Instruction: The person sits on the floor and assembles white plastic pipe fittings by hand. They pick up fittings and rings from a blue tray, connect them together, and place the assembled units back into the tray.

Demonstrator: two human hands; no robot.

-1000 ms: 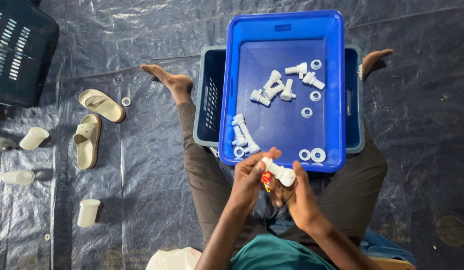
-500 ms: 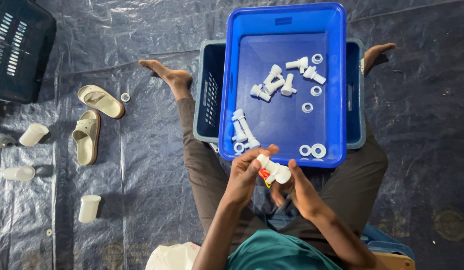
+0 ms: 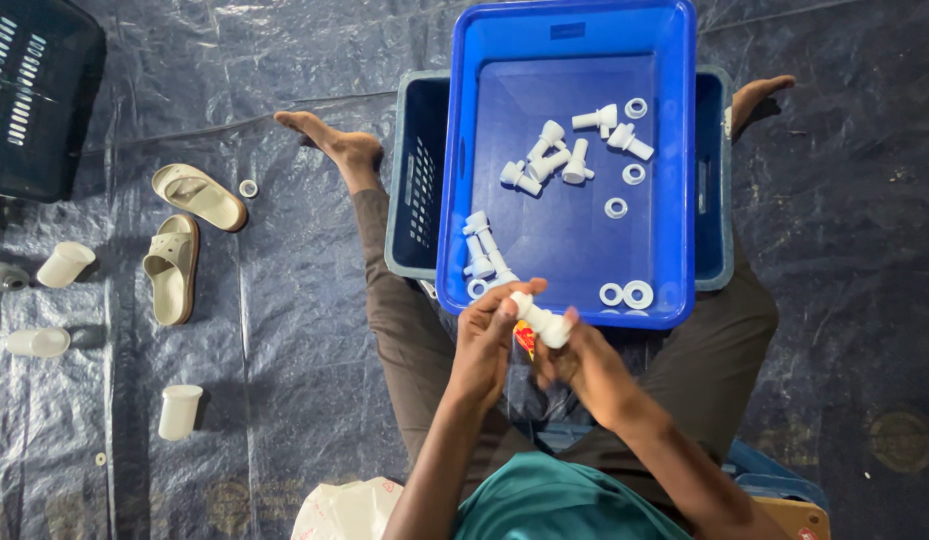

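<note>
Kid: Both hands hold it? 
Helper: Yes. Left hand [image 3: 487, 345] and right hand [image 3: 583, 368] pinch the white plastic pipe fitting [image 3: 541, 320] just below the blue tray [image 3: 675, 200]. Looks light, hard, smooth; grip its ends.

Tray [image 3: 675, 150] sits on crate [image 3: 417, 180] between my legs; fittings [image 3: 560, 160] and rings [image 3: 627, 294] inside; sandals [image 3: 180, 235], cups [image 3: 65, 265] left on floor.

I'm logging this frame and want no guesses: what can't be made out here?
- Head view: the small red and yellow thing is mostly hidden by the left hand and right hand.
- The right hand is motion-blurred, so its grip on the white plastic fitting is unclear.
- The dark crate is cut off by the left edge.
</note>
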